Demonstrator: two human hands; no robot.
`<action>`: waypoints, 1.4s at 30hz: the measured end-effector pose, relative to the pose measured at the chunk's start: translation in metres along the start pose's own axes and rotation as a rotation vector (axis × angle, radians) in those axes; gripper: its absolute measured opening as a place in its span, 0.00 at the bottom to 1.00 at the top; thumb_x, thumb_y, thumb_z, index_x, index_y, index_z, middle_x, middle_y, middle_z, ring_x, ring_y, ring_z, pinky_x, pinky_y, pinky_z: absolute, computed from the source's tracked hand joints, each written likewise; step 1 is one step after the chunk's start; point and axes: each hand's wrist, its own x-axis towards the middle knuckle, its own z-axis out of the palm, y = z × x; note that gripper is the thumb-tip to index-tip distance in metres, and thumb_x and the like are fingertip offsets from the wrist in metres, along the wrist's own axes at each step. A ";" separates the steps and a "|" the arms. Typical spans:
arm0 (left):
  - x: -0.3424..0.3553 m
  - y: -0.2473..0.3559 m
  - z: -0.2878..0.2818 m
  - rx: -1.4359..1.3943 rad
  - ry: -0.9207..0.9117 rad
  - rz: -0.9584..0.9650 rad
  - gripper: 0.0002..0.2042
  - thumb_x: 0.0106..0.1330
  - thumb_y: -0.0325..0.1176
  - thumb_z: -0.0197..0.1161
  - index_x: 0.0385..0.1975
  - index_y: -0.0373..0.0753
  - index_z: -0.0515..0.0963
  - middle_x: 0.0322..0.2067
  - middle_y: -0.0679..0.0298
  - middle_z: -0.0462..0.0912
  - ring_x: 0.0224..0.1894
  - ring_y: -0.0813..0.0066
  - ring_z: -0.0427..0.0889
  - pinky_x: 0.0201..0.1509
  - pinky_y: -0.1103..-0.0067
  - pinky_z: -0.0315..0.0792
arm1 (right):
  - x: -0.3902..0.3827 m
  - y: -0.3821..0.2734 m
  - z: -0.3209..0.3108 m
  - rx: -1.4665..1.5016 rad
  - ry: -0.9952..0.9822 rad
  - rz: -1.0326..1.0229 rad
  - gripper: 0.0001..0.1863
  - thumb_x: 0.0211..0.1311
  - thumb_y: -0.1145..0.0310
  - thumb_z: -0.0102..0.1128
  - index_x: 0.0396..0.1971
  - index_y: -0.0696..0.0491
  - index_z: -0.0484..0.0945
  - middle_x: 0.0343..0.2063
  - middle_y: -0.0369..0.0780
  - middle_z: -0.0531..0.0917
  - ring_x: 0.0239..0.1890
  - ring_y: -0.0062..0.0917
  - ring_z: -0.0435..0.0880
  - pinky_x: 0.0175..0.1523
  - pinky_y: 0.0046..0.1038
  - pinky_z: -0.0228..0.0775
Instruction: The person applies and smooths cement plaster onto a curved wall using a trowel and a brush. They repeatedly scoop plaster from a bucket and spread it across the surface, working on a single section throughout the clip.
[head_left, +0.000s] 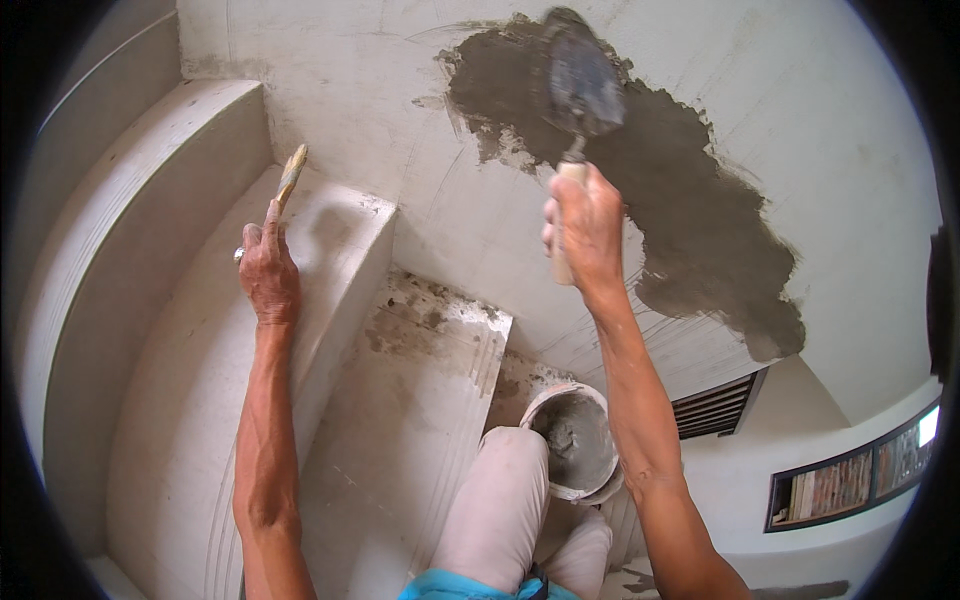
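My right hand (583, 225) grips the pale wooden handle of a trowel (583, 90). Its metal blade is motion-blurred over a dark grey patch of wet mortar (690, 190) on the light wall; whether it touches the mortar I cannot tell. My left hand (268, 268) is closed around a slim, worn stick-like tool (290, 178), yellowish with greenish stains, pointing up and away above the stair treads. The fingers hide its lower end, so its exact kind is unclear. Beside my knee and right forearm stands a bucket (533, 405) with grey mortar inside.
Curved pale stair steps (200, 240) rise on the left, with a splattered lower step (400, 400) before me. My knees (495, 500) are bent near the bucket. A dark slatted vent (715, 405) and a black-framed window (830, 485) are at the lower right.
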 end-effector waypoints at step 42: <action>0.000 0.001 0.001 0.057 -0.006 -0.013 0.19 0.70 0.30 0.57 0.61 0.51 0.74 0.28 0.60 0.70 0.26 0.63 0.76 0.29 0.67 0.72 | 0.006 0.073 0.083 -0.149 -0.044 -0.194 0.12 0.60 0.65 0.53 0.25 0.59 0.69 0.15 0.43 0.73 0.15 0.31 0.76 0.24 0.34 0.70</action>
